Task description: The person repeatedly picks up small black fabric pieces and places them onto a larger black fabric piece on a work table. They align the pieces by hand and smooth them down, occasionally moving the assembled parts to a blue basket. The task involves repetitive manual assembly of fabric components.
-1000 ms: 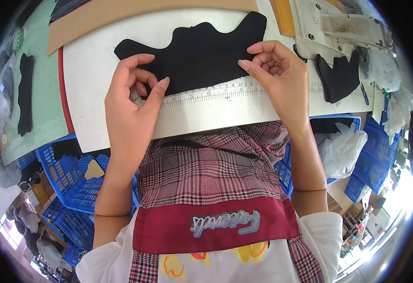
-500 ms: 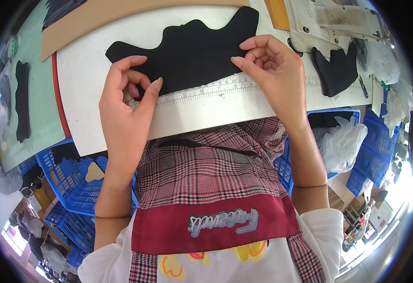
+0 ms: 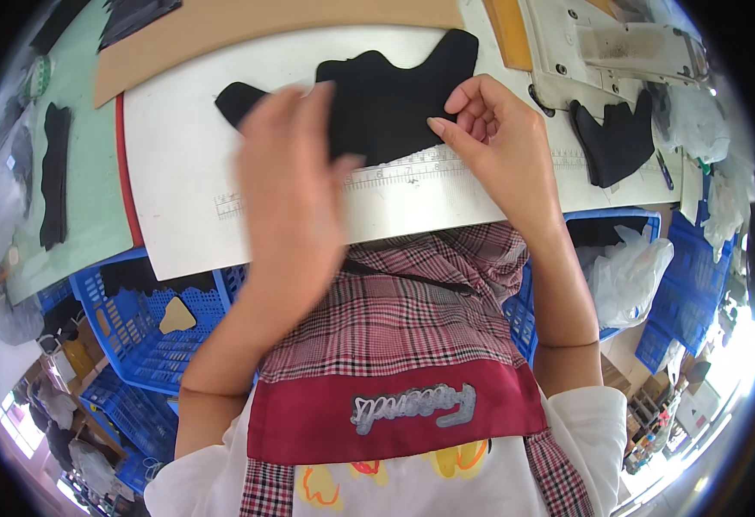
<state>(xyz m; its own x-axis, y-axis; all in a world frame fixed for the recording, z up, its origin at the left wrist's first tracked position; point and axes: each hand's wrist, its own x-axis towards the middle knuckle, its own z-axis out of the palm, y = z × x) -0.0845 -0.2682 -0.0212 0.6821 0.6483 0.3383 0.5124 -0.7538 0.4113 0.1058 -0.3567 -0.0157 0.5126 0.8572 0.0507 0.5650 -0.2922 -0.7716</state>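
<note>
A black fabric piece (image 3: 394, 108) with a wavy, lobed upper edge lies on the white work surface (image 3: 189, 172). My right hand (image 3: 506, 142) is at its right end, thumb and forefinger closed on the cloth's edge. My left hand (image 3: 291, 172) passes over the left part of the piece and hides some of it; its fingers are smeared by motion. A printed ruler scale (image 3: 412, 171) runs along the fabric's straight lower edge, partly behind my left hand.
Folded black fabric (image 3: 614, 142) lies at the right, beside a pen (image 3: 664, 171) and below a pale machine (image 3: 627, 47). A brown board (image 3: 265, 26) borders the far side. Blue baskets (image 3: 140, 332) stand below the table edge. A dark strip (image 3: 54, 177) rests on the green surface (image 3: 93, 202).
My left hand has left the fabric's lower left corner and swung right across the piece. My right hand stays at the right end. The whole view has shifted slightly.
</note>
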